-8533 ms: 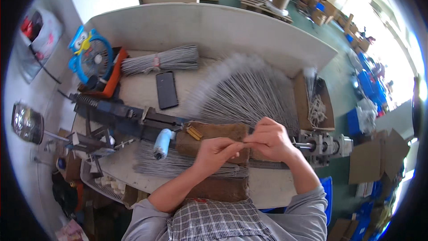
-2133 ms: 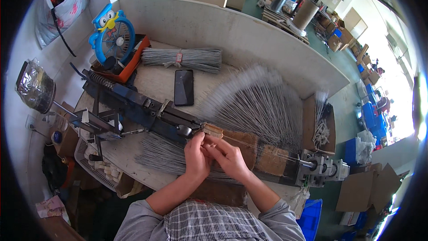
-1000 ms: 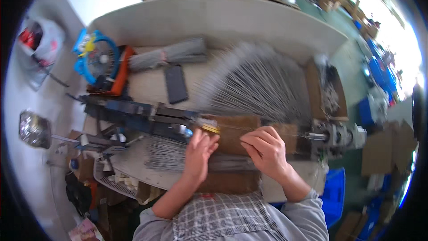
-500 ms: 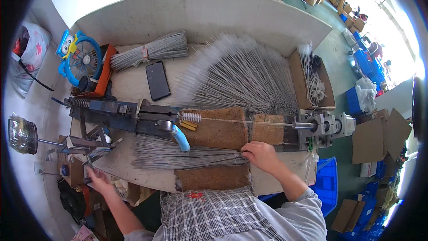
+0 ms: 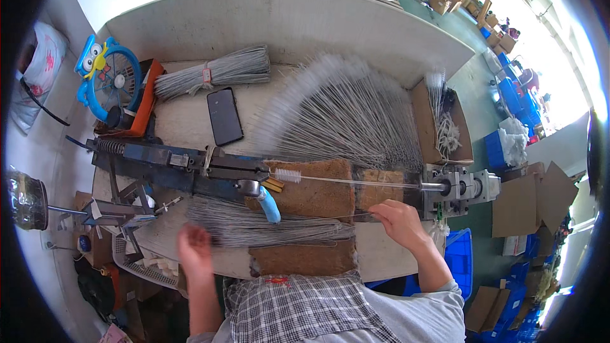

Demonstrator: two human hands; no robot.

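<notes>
My right hand [image 5: 400,221] pinches the end of a thin metal wire [image 5: 352,216], just above the right end of a bundle of grey wires [image 5: 273,232]. The wire slants back over that bundle. Near the bundle's left end is my left hand [image 5: 194,248], blurred by motion, so its fingers are unclear. Behind my hands, a twisted-wire brush [image 5: 288,176] with white bristles at its left end stretches between a long dark clamp [image 5: 238,169] and a metal spindle [image 5: 435,187]. A lever with a light-blue handle [image 5: 269,206] juts toward me from the clamp.
Finished-looking bristled brushes [image 5: 362,108] fan out at the back. A phone [image 5: 225,116] and a tied wire bundle [image 5: 216,72] lie to their left. A small blue fan [image 5: 117,79] stands back left, a cardboard box [image 5: 464,121] back right. A metal stand [image 5: 127,213] sits at left.
My right hand has moved right and slightly up, with a wire now drawn out from the bundle. My left hand has swung right, away from the metal stand. The clamp and brush tip have shifted right.
</notes>
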